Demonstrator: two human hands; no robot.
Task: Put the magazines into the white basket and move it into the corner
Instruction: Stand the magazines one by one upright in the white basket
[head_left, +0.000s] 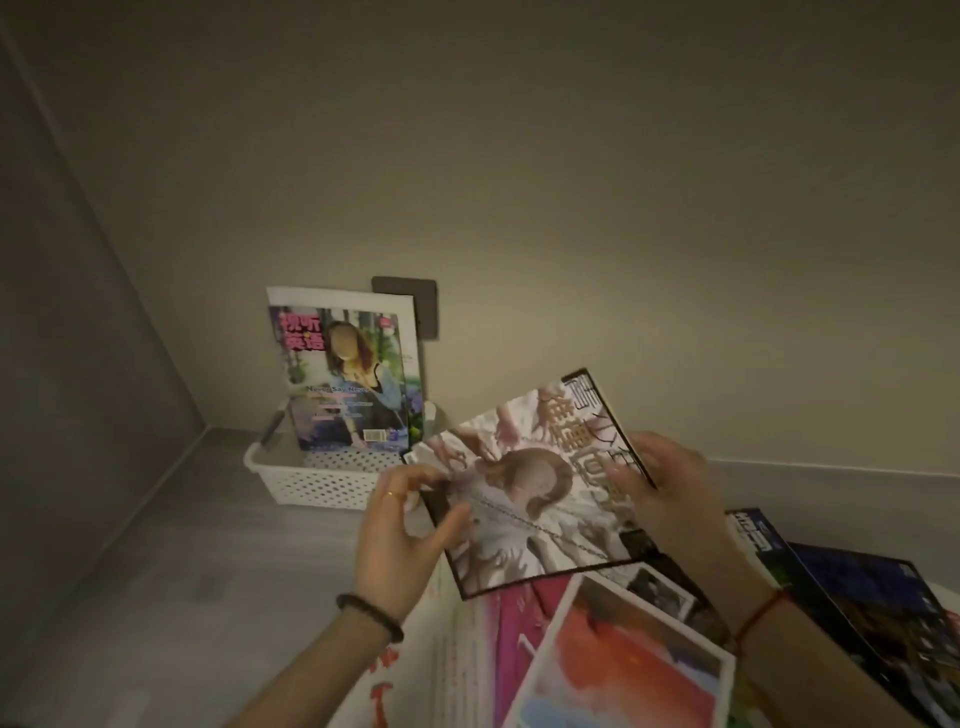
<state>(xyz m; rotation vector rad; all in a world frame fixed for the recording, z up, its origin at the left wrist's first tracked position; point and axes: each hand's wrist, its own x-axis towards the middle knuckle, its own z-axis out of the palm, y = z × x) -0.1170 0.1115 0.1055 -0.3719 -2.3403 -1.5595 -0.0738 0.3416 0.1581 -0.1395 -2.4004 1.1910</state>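
A white perforated basket stands on the floor near the wall, left of centre. Two magazines lean upright in it: a colourful one in front and a white one behind. I hold a pale magazine with a black border tilted in the air just right of the basket. My left hand pinches its left edge and my right hand grips its right edge. Below it lie more magazines: an orange-red one, a pink one and a dark blue one.
The room corner is left of the basket, where the darker left wall meets the back wall. A dark wall plate sits behind the basket. Grey floor stretches left of my hands.
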